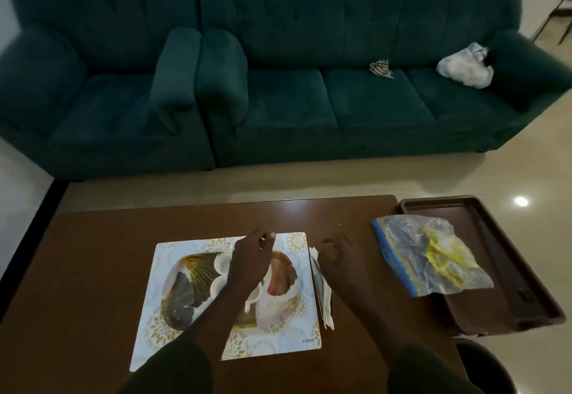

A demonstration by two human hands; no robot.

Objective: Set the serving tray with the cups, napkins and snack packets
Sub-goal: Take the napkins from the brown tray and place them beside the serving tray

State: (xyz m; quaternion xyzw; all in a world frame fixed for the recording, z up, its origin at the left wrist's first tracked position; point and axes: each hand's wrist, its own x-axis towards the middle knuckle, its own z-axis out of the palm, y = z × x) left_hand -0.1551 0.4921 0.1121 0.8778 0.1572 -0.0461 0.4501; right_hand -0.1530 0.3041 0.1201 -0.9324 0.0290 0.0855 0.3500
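White cups [222, 261] are grouped on a leaf-printed placemat [173, 273], partly hidden by the left hand [249, 262], whose fingers are loosely curled, grasping nothing visible. Stacked napkins [322, 294] lie just beside the mat under the right hand [339, 262], fingers relaxed. A snack-filled zip bag [430, 257] rests on the brown serving tray [507, 270].

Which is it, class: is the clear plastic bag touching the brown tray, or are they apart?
Touching. The head view shows the plastic bag lying on the brown tray, its left blue edge hanging over the tray's rim toward the table.
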